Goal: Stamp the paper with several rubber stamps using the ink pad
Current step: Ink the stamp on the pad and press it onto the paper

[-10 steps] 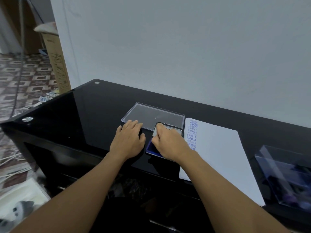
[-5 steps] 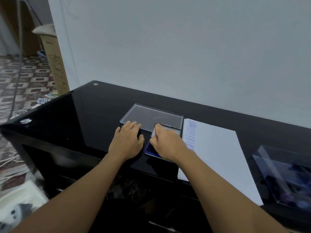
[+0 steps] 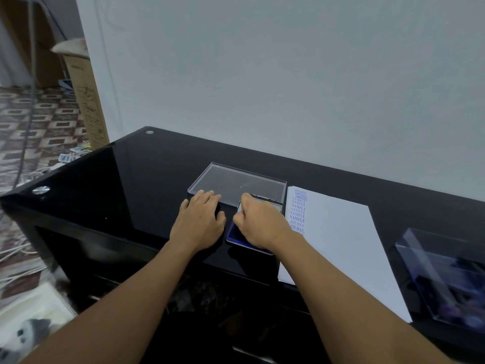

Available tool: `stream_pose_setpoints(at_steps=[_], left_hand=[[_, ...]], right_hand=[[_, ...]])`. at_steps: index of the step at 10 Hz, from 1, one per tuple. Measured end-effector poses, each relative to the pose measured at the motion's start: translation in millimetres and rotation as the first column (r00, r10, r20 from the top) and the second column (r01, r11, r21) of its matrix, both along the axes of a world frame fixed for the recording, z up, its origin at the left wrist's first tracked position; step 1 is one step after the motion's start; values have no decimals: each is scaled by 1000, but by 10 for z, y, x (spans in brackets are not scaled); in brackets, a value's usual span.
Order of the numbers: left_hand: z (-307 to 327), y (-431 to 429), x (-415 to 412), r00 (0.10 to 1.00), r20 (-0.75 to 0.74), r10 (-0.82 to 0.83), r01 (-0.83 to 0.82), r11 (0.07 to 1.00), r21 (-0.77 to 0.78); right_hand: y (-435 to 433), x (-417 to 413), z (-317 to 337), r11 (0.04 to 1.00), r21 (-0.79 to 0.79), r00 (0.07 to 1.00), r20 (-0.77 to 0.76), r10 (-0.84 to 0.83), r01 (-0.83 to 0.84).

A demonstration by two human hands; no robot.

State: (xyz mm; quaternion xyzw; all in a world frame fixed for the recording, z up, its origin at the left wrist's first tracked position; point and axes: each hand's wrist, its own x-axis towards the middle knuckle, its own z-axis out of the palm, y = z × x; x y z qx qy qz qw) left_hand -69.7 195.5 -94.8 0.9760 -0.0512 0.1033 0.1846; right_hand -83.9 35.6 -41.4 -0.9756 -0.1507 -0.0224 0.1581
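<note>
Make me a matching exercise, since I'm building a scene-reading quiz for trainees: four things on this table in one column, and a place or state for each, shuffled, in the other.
Things
1. paper
2. ink pad
3. clear lid
4. clear box

Places or states
A. at the far right edge of the table
B. partly under the right hand
C. blue stamped words down its left edge
D. flat on the table, just beyond the left hand

Pairs: 1-C, 2-B, 3-D, 4-A.
</note>
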Motion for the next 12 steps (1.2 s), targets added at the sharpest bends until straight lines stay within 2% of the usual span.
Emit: stream_pose_setpoints(at_steps=[3,6,12], left_hand=[[-13,-1,-1,1000,5,-2,2,1000,-9],[4,1,-11,1000,4,-1,1,1000,0],[12,-4,-15,1000,-10,2,-2,1000,-10]], right_hand=[[-42,-76,-27,1000,17,999,32,10,-11],[14,10,15,1000,-4,1000,-20,-22,22],[20,-4,20,1000,-9,1000,6,-15,15]])
